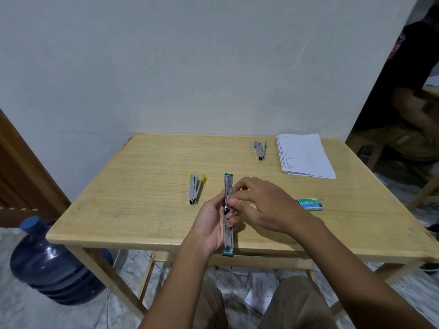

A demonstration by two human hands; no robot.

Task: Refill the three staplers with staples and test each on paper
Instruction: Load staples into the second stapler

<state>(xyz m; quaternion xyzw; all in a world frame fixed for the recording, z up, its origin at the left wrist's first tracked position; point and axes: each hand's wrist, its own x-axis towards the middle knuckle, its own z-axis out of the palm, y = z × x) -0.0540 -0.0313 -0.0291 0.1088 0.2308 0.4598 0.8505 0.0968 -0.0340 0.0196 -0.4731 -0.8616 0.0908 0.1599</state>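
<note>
A green stapler (228,184) is swung fully open into one long strip, held over the table's front edge. My left hand (212,224) grips it around the hinge from the left. My right hand (259,205) pinches at its metal channel from the right; whether it holds staples is hidden. A yellow stapler (195,188) lies to the left, half open. A blue stapler (260,149) lies near the back, beside the paper sheets (304,155). A green staple box (310,204) lies to the right of my right hand.
The wooden table (142,181) stands against a pale wall. A large blue water jug (50,262) sits on the floor at the left. Loose papers (260,288) lie under the table. Another person (413,96) sits at the far right.
</note>
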